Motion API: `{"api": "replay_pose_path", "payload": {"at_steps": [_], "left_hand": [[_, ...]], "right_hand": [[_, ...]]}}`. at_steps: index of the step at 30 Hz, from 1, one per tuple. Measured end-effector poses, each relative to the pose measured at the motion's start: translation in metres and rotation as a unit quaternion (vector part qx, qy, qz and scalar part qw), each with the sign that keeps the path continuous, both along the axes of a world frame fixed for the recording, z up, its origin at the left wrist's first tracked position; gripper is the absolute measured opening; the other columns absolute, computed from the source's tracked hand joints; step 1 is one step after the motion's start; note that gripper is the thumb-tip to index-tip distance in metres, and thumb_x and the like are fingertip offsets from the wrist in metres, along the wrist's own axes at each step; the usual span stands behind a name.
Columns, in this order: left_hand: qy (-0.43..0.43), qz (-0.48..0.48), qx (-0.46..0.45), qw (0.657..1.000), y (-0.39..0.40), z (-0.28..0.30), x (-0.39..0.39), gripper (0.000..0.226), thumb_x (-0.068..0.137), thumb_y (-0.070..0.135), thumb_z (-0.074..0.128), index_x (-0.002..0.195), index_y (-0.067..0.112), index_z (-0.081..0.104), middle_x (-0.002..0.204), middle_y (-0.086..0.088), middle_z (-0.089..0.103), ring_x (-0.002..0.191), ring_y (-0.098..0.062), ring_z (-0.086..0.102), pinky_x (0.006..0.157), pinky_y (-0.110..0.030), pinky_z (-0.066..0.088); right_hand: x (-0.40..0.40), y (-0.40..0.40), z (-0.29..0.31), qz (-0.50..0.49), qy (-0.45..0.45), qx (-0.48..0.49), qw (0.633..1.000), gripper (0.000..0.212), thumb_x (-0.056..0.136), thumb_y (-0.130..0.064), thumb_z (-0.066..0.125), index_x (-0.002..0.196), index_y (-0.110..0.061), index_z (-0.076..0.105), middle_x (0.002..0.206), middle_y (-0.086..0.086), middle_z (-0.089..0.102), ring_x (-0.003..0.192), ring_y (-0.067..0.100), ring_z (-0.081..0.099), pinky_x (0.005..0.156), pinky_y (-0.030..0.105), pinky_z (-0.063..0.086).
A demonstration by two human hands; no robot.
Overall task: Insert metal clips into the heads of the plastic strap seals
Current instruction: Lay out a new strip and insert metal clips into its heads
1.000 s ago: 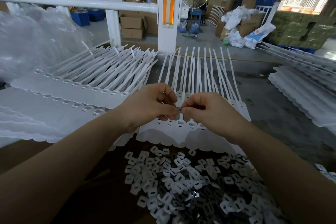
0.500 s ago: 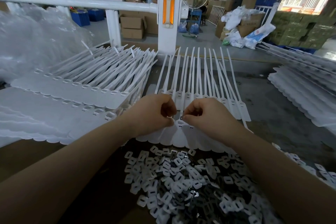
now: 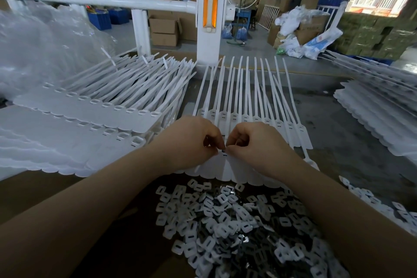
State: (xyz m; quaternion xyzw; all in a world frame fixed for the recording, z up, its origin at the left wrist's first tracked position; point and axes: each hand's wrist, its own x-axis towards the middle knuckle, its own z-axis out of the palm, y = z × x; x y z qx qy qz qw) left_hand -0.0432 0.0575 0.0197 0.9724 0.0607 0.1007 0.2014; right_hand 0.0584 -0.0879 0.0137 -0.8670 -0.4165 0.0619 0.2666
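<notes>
Both hands, lowered since a second ago: left hand [image 3: 191, 142] and right hand [image 3: 259, 144] pinch a small dark metal clip [image 3: 223, 151] at the head of a strap seal [image 3: 225, 162] in the fanned row on the tabletop [image 3: 338, 142]. Best seated squarely, probably, pressed straight into the slot. Loose clip pile [image 3: 225, 221] near; neighbouring seal stack [image 3: 90, 108] crowds left.
</notes>
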Motion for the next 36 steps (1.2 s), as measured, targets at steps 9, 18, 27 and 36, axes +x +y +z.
{"api": "replay_pose_path", "payload": {"at_steps": [9, 18, 27, 36], "left_hand": [[-0.007, -0.041, 0.074, 0.996, 0.003, -0.002, 0.0, 0.018, 0.091, 0.031, 0.063, 0.104, 0.036, 0.075, 0.097, 0.012, 0.066, 0.086, -0.004, 0.059, 0.082, -0.029, 0.052], [0.028, -0.078, 0.07, 0.994, 0.006, -0.001, -0.001, 0.022, 0.094, 0.025, 0.06, 0.109, 0.037, 0.07, 0.104, 0.01, 0.058, 0.091, -0.006, 0.058, 0.086, -0.034, 0.051], [0.056, -0.041, -0.002, 0.998, 0.005, 0.001, 0.003, 0.022, 0.094, 0.028, 0.063, 0.109, 0.04, 0.073, 0.108, 0.009, 0.06, 0.095, -0.007, 0.057, 0.086, -0.023, 0.045], [-0.024, -0.121, -0.043, 0.991, -0.005, 0.003, -0.001, 0.016, 0.083, 0.025, 0.076, 0.094, 0.037, 0.077, 0.087, 0.017, 0.065, 0.08, -0.001, 0.062, 0.077, -0.021, 0.051]], "right_hand": [[0.006, -0.002, 0.001, 0.005, 0.004, 0.0, 1.0, 0.013, 0.088, -0.024, 0.065, 0.083, -0.035, 0.067, 0.086, -0.015, 0.066, 0.079, -0.001, 0.061, 0.066, 0.014, 0.046], [0.013, -0.005, 0.001, 0.009, 0.071, 0.018, 0.997, 0.016, 0.09, -0.022, 0.064, 0.083, -0.035, 0.068, 0.095, -0.011, 0.071, 0.086, 0.002, 0.065, 0.079, 0.026, 0.056], [0.012, -0.007, 0.004, 0.013, 0.082, 0.022, 0.996, 0.015, 0.092, -0.021, 0.063, 0.086, -0.034, 0.068, 0.096, -0.012, 0.07, 0.089, 0.001, 0.064, 0.081, 0.025, 0.054], [0.014, -0.009, 0.005, 0.02, 0.105, 0.036, 0.994, 0.023, 0.092, -0.019, 0.061, 0.079, -0.037, 0.063, 0.088, -0.017, 0.066, 0.081, -0.002, 0.062, 0.068, 0.016, 0.047]]}}
